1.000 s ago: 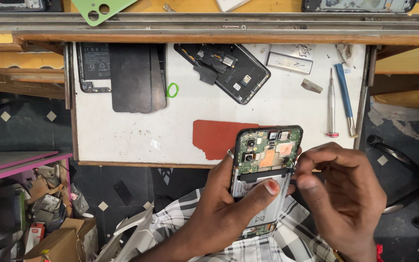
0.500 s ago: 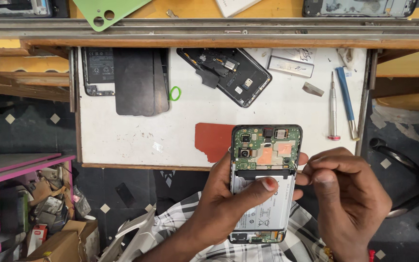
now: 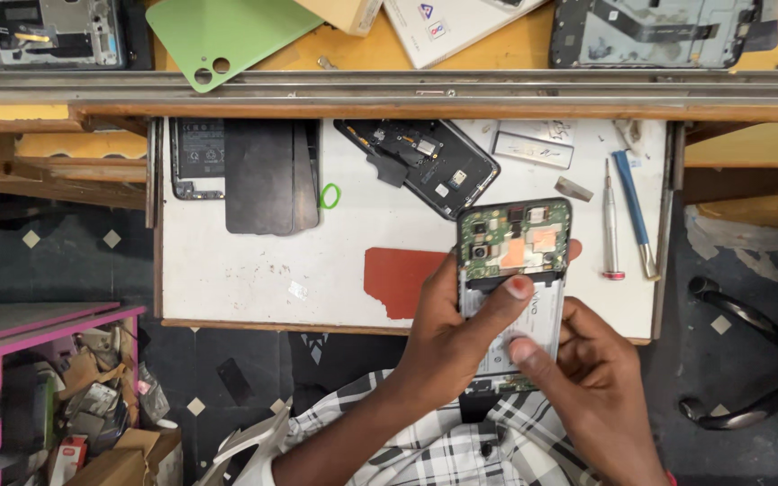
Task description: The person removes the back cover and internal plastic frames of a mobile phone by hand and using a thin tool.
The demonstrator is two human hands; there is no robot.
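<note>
Two hands are working one opened phone (image 3: 513, 270): left hand (image 3: 461, 337) is gripping it w/ thumb across to steady it, right hand (image 3: 592, 378) fingers are pressing the battery, over the white table (image 3: 254, 270).

An opened smartphone (image 3: 515, 270) with its back cover off, green circuit board and copper patch exposed at the top, silver battery below, held upright over the white worktop's (image 3: 254, 270) near edge.

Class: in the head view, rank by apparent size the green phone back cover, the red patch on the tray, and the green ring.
1. green phone back cover, partly cut off
2. red patch, partly hidden
3. green ring
</note>
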